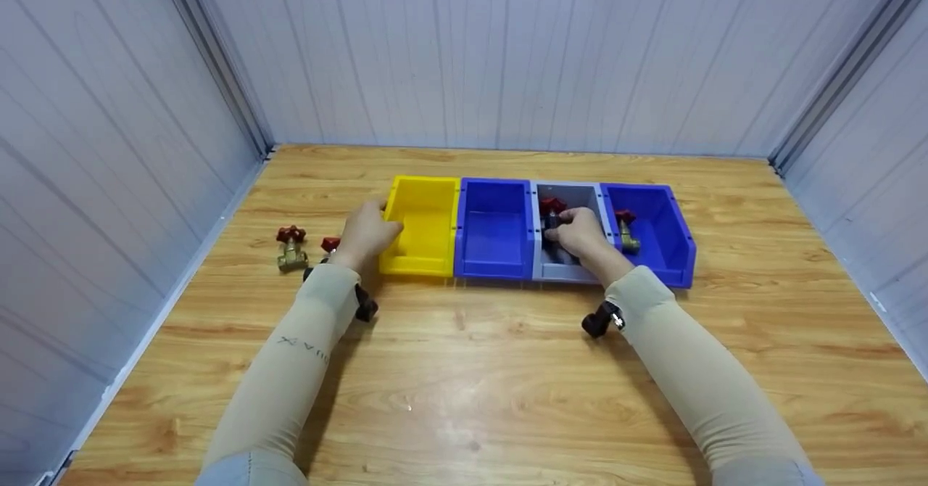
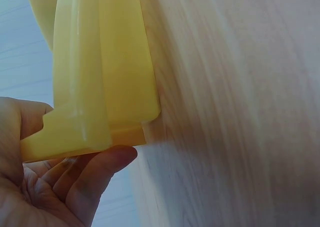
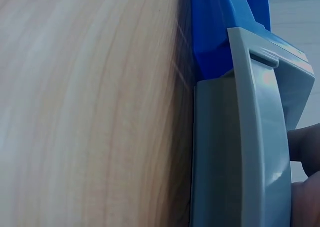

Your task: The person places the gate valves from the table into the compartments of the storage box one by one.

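My left hand (image 1: 366,233) grips the left side wall of the yellow bin (image 1: 419,265), thumb over the inside and fingers (image 2: 102,174) along the outside. In the left wrist view that wall of the yellow bin (image 2: 82,82) runs between thumb and fingers. My right hand (image 1: 580,233) reaches down into the grey bin (image 1: 565,273), where its fingertips pinch a valve with a red handwheel (image 1: 552,205) and a dark body. The right wrist view shows the grey bin's front (image 3: 270,137) with two fingers (image 3: 306,199) behind its edge; the valve is hidden there.
A blue bin (image 1: 495,246) stands between the yellow and grey ones. The right-hand blue bin (image 1: 667,236) holds a brass valve with a red handwheel (image 1: 628,238). Left on the wooden table lie another brass valve (image 1: 292,249) and a red handwheel (image 1: 330,244), partly hidden by my left wrist.
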A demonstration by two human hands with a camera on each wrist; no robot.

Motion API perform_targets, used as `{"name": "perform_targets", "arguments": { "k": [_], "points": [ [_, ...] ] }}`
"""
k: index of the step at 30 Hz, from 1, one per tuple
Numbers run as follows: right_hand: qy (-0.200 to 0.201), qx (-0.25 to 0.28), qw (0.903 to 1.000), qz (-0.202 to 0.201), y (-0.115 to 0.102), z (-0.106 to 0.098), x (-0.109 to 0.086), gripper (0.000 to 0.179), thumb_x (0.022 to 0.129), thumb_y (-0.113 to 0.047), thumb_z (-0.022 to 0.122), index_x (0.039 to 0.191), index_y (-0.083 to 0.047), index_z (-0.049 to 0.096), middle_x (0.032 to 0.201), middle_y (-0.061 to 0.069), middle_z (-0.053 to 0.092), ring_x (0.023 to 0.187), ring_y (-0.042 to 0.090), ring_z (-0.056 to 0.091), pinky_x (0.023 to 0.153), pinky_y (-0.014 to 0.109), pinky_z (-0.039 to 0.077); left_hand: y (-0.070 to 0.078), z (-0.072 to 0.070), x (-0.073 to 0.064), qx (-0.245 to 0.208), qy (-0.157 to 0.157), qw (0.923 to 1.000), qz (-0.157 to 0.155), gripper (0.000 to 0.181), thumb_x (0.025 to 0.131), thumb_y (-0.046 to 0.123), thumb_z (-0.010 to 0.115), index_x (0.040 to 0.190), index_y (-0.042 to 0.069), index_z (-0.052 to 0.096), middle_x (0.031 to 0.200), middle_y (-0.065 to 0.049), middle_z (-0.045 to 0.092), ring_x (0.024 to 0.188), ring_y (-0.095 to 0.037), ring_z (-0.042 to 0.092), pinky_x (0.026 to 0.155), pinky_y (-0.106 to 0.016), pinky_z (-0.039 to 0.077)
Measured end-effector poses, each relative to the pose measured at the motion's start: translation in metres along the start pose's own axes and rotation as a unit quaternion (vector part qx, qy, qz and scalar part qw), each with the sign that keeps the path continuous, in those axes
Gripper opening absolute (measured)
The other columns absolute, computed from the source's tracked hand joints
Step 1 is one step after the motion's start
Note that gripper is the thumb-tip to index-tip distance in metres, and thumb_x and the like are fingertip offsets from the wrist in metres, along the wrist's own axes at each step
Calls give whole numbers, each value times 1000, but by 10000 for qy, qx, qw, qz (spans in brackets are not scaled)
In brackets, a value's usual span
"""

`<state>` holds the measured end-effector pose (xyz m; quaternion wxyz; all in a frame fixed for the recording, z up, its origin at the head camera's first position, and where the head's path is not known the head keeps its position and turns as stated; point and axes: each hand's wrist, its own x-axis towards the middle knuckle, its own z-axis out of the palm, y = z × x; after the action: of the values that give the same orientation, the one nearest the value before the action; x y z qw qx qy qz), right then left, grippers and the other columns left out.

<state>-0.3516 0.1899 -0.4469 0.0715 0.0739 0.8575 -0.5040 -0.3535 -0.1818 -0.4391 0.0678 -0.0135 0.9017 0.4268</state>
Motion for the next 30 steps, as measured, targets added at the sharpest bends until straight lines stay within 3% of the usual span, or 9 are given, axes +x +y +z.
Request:
{"name": "perform_targets", "arguments": {
  "k": [8,17,30],
  "points": [
    [110,-732,9966,-357,0,-1,-1,62,94,-2,70,152,14,51,151,33,58,139,39,54,125,46,41,-2,1,1,45,16,10000,62,62,106,17,57,163,-1,44,155,-23,58,130,-33,60,112,-51,53],
    [129,-1092,9929,-444,2,-2,-4,60,95,-2,70,151,11,54,151,32,59,143,41,53,126,48,39,1,2,4,-55,56,10000,52,60,106,17,58,161,-1,46,155,-22,58,131,-32,59,114,-51,51],
    [189,-1075,9908,-799,-5,-6,-6,61,96,-2,69,152,14,51,153,31,58,147,42,51,126,49,39,2,1,3,-33,36,10000,47,60,105,16,58,162,-1,46,153,-21,59,124,-31,58,109,-48,51]
  ]
}}
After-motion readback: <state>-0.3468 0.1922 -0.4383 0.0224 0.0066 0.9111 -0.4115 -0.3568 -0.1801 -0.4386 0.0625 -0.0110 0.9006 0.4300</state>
